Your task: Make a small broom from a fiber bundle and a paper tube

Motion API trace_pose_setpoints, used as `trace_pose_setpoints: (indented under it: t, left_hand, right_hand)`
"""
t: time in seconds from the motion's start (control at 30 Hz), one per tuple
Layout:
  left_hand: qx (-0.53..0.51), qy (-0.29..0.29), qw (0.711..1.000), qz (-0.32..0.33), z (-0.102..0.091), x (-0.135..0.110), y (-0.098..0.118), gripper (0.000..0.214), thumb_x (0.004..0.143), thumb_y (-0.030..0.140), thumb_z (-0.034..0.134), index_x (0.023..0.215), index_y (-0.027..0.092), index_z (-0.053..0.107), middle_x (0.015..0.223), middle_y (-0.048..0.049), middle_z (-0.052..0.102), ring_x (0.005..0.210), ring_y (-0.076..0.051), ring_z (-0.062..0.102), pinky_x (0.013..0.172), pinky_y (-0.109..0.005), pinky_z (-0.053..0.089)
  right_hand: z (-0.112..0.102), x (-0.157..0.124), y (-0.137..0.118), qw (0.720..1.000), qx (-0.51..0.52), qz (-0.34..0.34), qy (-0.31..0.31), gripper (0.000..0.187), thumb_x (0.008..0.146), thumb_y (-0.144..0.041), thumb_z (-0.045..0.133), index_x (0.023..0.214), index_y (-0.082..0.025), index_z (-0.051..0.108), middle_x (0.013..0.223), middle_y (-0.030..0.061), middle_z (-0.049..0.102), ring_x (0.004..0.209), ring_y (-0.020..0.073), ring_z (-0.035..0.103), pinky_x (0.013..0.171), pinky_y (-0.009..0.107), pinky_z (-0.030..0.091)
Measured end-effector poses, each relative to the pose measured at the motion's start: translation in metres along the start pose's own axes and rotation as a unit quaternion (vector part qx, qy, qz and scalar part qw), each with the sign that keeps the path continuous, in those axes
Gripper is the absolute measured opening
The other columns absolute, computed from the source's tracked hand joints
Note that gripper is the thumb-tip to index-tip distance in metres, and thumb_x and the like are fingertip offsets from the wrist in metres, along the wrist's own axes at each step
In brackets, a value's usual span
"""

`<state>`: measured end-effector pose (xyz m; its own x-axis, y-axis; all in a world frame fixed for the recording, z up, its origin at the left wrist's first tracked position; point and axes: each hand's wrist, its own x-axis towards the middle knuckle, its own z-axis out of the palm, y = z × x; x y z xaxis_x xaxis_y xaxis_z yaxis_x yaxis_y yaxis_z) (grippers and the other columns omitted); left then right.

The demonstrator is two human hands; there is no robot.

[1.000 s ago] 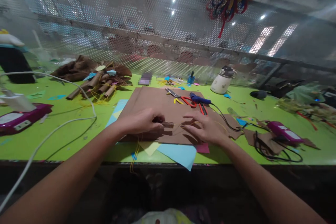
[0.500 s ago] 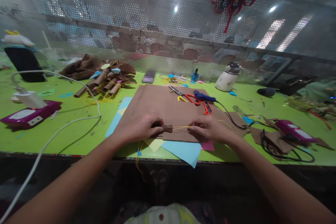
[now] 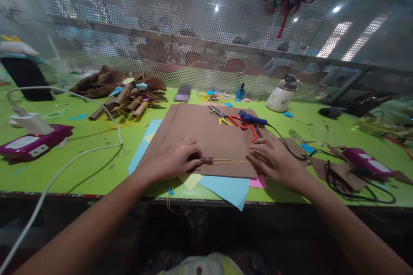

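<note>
String (image 3: 230,161), yellow and doubled, spans a longer stretch of our cardboard sheet (image 3: 187,124) than half a second ago, our right hand (image 3: 272,157) having shifted to the sheet's right edge, fingers slightly spread; whether they pinch the string, we cannot tell. Near the sheet's front edge, our left hand (image 3: 179,157) pinches a small brown tube (image 3: 207,161), leaving the string, we judge, drawn out straight.

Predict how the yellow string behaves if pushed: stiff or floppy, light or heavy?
Likely floppy: similar yellow strands droop over the table edge. The yellow string probably buckles if pushed, though it runs nearly straight between the brown piece and right hand. Probably light, since it looks thin.
</note>
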<state>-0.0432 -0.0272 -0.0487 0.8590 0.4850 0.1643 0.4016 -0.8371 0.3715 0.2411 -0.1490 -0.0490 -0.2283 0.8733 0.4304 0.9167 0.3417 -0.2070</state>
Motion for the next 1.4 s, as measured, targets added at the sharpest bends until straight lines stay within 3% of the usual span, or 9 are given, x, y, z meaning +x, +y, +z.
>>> trace_pose_setpoints:
  t: [0.07, 0.17, 0.27, 0.47, 0.8, 1.2, 1.4]
  left_hand:
    - [-0.001, 0.002, 1.000, -0.001, -0.001, 0.000, 0.001, 0.021, 0.088, 0.032, 0.049, 0.085, 0.017, 0.062, 0.084, -0.0037, 0.056, 0.077, -0.016, 0.051, 0.067, -0.027, 0.039]
    - [-0.003, 0.006, 1.000, -0.008, -0.002, -0.001, 0.004, 0.020, 0.087, 0.032, 0.049, 0.084, 0.017, 0.062, 0.083, -0.0035, 0.057, 0.077, -0.016, 0.051, 0.067, -0.027, 0.039]
    - [-0.003, 0.002, 1.000, -0.019, -0.005, -0.001, 0.006, 0.020, 0.087, 0.031, 0.050, 0.083, 0.017, 0.062, 0.082, -0.0032, 0.058, 0.077, -0.016, 0.051, 0.066, -0.027, 0.038]
    - [-0.001, -0.006, 1.000, -0.022, -0.005, -0.003, 0.005, 0.017, 0.087, 0.030, 0.050, 0.082, 0.017, 0.061, 0.082, -0.0027, 0.059, 0.076, -0.016, 0.052, 0.066, -0.026, 0.037]
    - [0.015, 0.016, 1.000, 0.004, 0.005, -0.004, -0.004, 0.019, 0.088, 0.031, 0.049, 0.083, 0.017, 0.060, 0.082, -0.0029, 0.056, 0.074, -0.015, 0.050, 0.064, -0.026, 0.037]
    - [0.038, 0.008, 0.999, 0.018, 0.001, -0.004, 0.000, 0.014, 0.088, 0.025, 0.049, 0.082, 0.017, 0.059, 0.084, -0.0034, 0.054, 0.077, -0.016, 0.049, 0.066, -0.026, 0.038]
    - [0.052, -0.001, 0.998, 0.022, -0.002, -0.005, 0.004, 0.013, 0.087, 0.022, 0.049, 0.080, 0.017, 0.058, 0.082, -0.0029, 0.053, 0.077, -0.016, 0.049, 0.066, -0.027, 0.037]
  right_hand:
    - [-0.001, 0.001, -0.022, 0.999, 0.018, -0.034, 0.008, 0.019, 0.085, -0.024, 0.056, 0.104, -0.021, 0.060, 0.103, 0.0124, 0.058, 0.096, 0.0259, 0.054, 0.082, 0.044, 0.045]
    - [0.005, 0.003, -0.055, 0.994, 0.060, -0.071, -0.054, 0.015, 0.088, -0.015, 0.050, 0.098, -0.020, 0.060, 0.095, 0.0106, 0.059, 0.089, 0.0227, 0.053, 0.076, 0.038, 0.047]
    - [0.019, 0.008, -0.070, 0.991, 0.054, -0.084, -0.092, 0.015, 0.089, -0.014, 0.047, 0.096, -0.017, 0.060, 0.093, 0.0105, 0.058, 0.086, 0.0211, 0.052, 0.072, 0.034, 0.047]
    - [0.039, 0.012, -0.063, 0.990, -0.029, -0.109, -0.087, 0.015, 0.089, -0.010, 0.048, 0.091, -0.017, 0.062, 0.086, 0.0091, 0.058, 0.083, 0.0208, 0.051, 0.070, 0.033, 0.045]
    - [0.036, 0.009, -0.069, 0.972, -0.126, -0.151, -0.126, 0.016, 0.082, -0.005, 0.053, 0.091, -0.014, 0.062, 0.086, 0.0118, 0.061, 0.082, 0.0231, 0.050, 0.070, 0.035, 0.044]
    - [0.031, 0.023, -0.065, 0.974, -0.135, -0.119, -0.138, 0.012, 0.080, -0.002, 0.054, 0.080, -0.014, 0.056, 0.078, 0.0062, 0.058, 0.071, 0.0189, 0.048, 0.059, 0.030, 0.033]
    - [0.038, 0.030, -0.055, 0.983, -0.096, -0.084, -0.133, 0.012, 0.088, -0.008, 0.048, 0.081, -0.016, 0.053, 0.075, 0.0042, 0.056, 0.068, 0.0165, 0.048, 0.059, 0.028, 0.030]
